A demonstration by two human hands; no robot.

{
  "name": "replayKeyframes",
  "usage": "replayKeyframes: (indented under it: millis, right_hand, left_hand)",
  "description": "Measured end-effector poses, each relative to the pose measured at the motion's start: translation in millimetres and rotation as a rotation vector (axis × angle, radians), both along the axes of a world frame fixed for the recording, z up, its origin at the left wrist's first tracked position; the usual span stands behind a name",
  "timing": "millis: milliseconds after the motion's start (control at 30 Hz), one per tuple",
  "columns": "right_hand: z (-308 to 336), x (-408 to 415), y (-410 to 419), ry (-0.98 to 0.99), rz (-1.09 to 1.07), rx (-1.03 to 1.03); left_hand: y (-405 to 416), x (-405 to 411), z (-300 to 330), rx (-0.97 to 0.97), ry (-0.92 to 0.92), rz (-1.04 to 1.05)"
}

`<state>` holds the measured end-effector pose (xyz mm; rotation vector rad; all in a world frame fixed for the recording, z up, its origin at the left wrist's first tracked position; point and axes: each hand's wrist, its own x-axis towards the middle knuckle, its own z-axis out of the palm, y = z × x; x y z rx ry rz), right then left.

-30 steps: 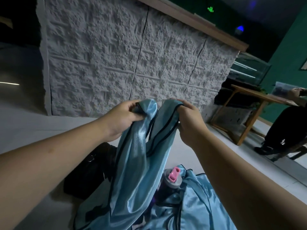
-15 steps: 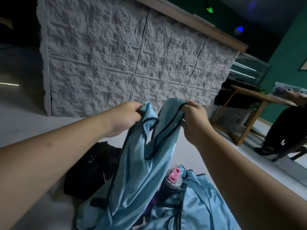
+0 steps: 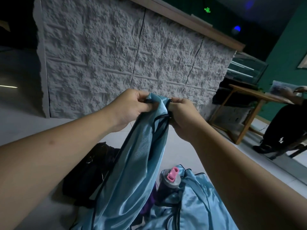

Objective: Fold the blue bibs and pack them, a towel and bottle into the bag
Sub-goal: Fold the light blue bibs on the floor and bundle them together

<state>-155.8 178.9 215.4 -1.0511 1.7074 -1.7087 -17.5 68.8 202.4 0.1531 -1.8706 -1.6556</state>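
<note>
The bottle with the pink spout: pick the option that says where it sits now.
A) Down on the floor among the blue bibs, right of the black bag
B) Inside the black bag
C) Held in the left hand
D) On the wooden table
A: the bottle lies low among the loose blue bibs, right of the black bag, while the left hand and right hand both grip the raised bib.

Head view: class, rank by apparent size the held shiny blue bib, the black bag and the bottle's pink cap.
1. Held shiny blue bib, though nearness to the camera inflates it.
2. Black bag, partly hidden behind the bib.
3. Bottle's pink cap, clearly smallest.
</note>
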Motion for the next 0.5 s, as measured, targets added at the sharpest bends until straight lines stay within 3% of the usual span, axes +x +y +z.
replayKeyframes:
  millis: [133,233,300,400,500]
  right_hand:
    - [-4,-1,7,0.110,-0.075,-0.012]
    - [-17,4,26,0.187,-0.158,-0.234]
    - [-28,16,36,0.245,-0.097,-0.276]
    - [-44,37,30,0.276,0.087,0.010]
    - [-56,47,15,0.462,0.178,0.287]
  left_hand:
    - [-3,1,2,-0.006,-0.025,0.025]
    - [-9,1,4,0.056,-0.016,0.078]
    - [-11,0,3,0.082,-0.003,0.108]
    - [-11,-4,2,0.095,0.013,0.114]
    - [-5,-5,2,0.117,0.003,0.067]
